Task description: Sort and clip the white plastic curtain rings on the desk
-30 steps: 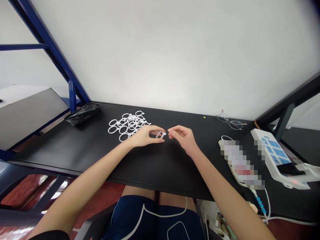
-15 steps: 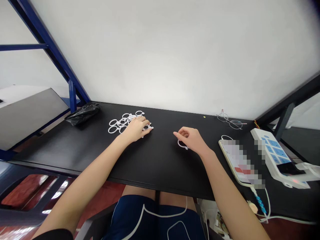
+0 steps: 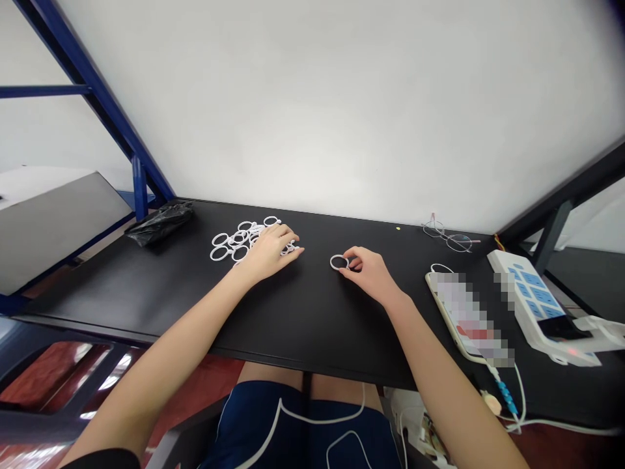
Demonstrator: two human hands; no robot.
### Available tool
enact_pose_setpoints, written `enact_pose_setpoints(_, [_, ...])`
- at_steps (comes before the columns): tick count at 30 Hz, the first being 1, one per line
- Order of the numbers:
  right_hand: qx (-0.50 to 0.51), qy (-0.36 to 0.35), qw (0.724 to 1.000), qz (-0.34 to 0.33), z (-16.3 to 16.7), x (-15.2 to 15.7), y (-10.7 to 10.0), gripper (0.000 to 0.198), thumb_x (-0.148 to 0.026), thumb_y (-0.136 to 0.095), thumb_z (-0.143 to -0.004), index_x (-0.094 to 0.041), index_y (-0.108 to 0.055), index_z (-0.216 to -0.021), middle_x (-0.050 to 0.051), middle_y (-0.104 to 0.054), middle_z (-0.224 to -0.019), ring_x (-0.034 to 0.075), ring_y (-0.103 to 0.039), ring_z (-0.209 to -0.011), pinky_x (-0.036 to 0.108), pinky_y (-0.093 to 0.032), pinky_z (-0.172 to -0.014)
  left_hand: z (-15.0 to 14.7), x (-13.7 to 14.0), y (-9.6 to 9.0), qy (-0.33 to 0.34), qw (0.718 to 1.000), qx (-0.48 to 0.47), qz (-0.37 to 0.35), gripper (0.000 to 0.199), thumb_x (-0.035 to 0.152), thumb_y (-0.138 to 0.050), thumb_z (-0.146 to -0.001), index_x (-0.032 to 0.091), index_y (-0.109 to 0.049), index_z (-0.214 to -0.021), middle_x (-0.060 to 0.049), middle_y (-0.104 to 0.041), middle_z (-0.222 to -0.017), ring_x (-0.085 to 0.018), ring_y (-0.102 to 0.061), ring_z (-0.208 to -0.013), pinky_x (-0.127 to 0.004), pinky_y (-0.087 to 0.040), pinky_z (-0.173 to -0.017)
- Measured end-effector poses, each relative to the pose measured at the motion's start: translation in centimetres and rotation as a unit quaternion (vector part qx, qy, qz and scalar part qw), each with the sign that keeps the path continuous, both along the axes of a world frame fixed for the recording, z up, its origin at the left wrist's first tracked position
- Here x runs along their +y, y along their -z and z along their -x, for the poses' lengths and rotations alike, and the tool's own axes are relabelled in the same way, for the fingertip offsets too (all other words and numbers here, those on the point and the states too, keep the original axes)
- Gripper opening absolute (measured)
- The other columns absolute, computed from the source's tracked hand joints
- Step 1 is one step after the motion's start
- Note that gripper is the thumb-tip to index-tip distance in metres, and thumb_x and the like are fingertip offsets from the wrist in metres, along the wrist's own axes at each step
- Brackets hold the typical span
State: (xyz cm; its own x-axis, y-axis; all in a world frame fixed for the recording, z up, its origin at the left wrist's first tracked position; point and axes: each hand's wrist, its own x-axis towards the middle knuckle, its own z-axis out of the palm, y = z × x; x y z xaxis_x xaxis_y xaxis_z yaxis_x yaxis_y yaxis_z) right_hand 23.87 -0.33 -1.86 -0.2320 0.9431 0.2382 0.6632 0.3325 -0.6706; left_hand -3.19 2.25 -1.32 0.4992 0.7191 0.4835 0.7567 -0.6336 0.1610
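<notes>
A cluster of white rings with small knobs (image 3: 221,253) lies on the black table (image 3: 312,319), left of centre. My left hand (image 3: 271,250) rests over the right side of this cluster, fingers apart, and covers some of the rings. To the right, my right hand (image 3: 366,270) pinches a single white ring (image 3: 331,262) between thumb and fingers, just at the tabletop. Whether that ring touches the table I cannot tell.
A black plastic bag (image 3: 161,223) lies at the far left. On the right are eyeglasses (image 3: 459,242), a phone (image 3: 461,312) on a charging cable, and a white power strip (image 3: 530,293). A white wall (image 3: 342,111) rises behind the table.
My right hand has shifted slightly left, and its ring now sticks out left of the fingertips instead of below them. My left hand has opened a little over the cluster.
</notes>
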Motion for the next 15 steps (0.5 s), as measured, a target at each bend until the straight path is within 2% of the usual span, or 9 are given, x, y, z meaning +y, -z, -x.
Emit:
enact_pose_setpoints(3, [0.047,-0.038,0.998,-0.003,1.2,-0.4,0.2,0.007,-0.019,-0.063,-0.074,-0.02,-0.063,-0.081,0.002,-0.065,-0.078,0.016,-0.063,-0.069,0.033,-0.054,-0.069,-1.2,-1.0,-0.4,0.055,0.998,-0.017,0.009,0.031,0.04,-0.051,-0.093,0.015,-0.063,-0.107,-0.011,-0.063,-0.105,-0.024,-0.057,-0.097,-0.039,-0.044,-0.09])
enact_pose_setpoints(7, [0.121,-0.065,0.99,-0.011,2.7,-1.2,0.1,0.004,-0.023,-0.064,-0.077,-0.021,-0.065,-0.08,0.003,-0.068,-0.079,0.018,-0.066,-0.072,0.035,-0.057,-0.073,-2.4,-1.9,-0.1,0.116,0.991,-0.029,0.065,0.037,0.04,-0.056,-0.091,0.017,-0.06,-0.119,-0.013,-0.062,-0.114,-0.025,-0.057,-0.105,-0.04,-0.046,-0.092])
enact_pose_setpoints(11, [0.178,-0.092,0.98,-0.013,3.4,-1.7,0.0,0.008,-0.028,-0.067,-0.079,-0.022,-0.066,-0.083,0.003,-0.069,-0.082,0.019,-0.068,-0.076,0.036,-0.058,-0.075,-2.8,-2.1,0.4,0.14,0.978,-0.062,0.14,0.043,0.042,-0.054,-0.092,0.016,-0.057,-0.126,-0.014,-0.064,-0.119,-0.025,-0.061,-0.107,-0.039,-0.047,-0.093])
enact_pose_setpoints(15, [0.219,-0.066,0.974,-0.004,3.5,-1.7,0.0,0.014,-0.034,-0.07,-0.078,-0.021,-0.067,-0.084,0.004,-0.071,-0.082,0.02,-0.07,-0.077,0.036,-0.058,-0.076,-2.8,-1.8,0.2,0.132,0.954,-0.166,0.211,0.04,0.043,-0.061,-0.087,0.016,-0.062,-0.117,-0.011,-0.069,-0.11,-0.021,-0.065,-0.097,-0.035,-0.05,-0.09])
